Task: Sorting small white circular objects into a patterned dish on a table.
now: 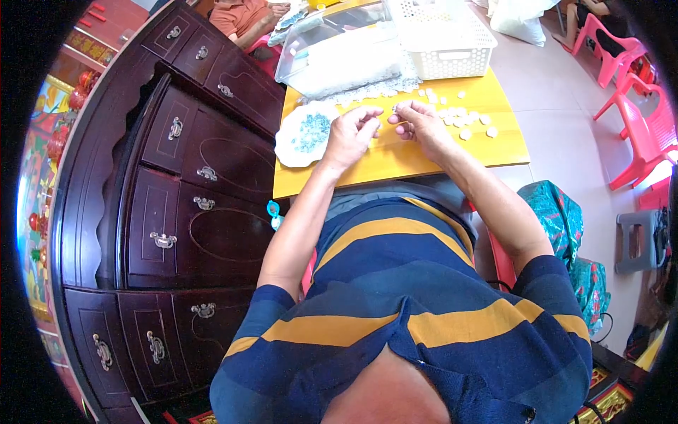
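Observation:
Above the yellow table (311,182), my two hands are close together with their fingertips almost meeting. My left hand (351,136) is closed in a pinch, and whatever lies between thumb and forefinger is too small to make out. My right hand (426,128) is closed too, with a small pale piece (395,108) at its fingertips. Left of my left hand sits a white scalloped plate (288,147) bearing a heap of tiny blue-green pieces (313,132). Several small white discs (466,120) lie scattered on the tabletop beyond and beside my right hand.
A clear plastic bin (300,53) filled with white material and a white perforated basket (452,62) stand at the table's far side. A dark wooden cabinet (191,162) lines the left. Pink chairs (646,120) are at the right. Another person (244,21) sits at the far left.

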Motion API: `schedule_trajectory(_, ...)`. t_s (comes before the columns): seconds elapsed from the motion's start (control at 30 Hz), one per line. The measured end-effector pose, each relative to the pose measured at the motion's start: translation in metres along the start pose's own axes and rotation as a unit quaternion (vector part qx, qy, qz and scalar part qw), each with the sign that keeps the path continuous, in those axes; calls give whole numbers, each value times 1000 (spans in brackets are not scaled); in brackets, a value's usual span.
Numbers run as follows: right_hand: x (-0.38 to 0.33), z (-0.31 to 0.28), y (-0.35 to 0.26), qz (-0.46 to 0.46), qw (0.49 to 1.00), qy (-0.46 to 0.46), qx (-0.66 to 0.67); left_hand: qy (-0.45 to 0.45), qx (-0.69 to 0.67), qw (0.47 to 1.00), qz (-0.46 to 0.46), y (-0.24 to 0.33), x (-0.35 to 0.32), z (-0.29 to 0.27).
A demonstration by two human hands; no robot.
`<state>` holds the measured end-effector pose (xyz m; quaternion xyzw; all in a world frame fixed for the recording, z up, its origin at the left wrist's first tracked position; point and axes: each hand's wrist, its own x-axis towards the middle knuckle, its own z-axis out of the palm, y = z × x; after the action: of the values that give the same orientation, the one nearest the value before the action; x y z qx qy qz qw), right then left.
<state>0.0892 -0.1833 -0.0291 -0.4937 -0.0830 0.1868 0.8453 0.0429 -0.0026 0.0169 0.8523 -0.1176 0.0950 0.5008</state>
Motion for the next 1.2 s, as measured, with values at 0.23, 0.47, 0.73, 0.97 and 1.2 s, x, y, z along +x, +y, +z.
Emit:
schedule_trajectory(0.23, -4, 2, -2, 12, 1000, 6, 1, 34, -120, 990, -64, 6, -2, 6)
schedule_trajectory(0.47, -4, 6, 1, 17, 999, -19, -40, 49, -106, 992, -46, -1, -3, 3)
schedule_trajectory(0.73, -5, 9, 2, -22, 994, -60, -90, 51, -112, 992, -35, -3, -3, 4)
schedule_trajectory(0.97, -5, 9, 2, -19, 994, -46, -100, 59, -119, 990, -43, -2, -4, 2)
schedule_trajectory(1.2, -4, 1, 0, -33, 993, -32, -112, 69, -146, 986, -41, 2, -2, 11)
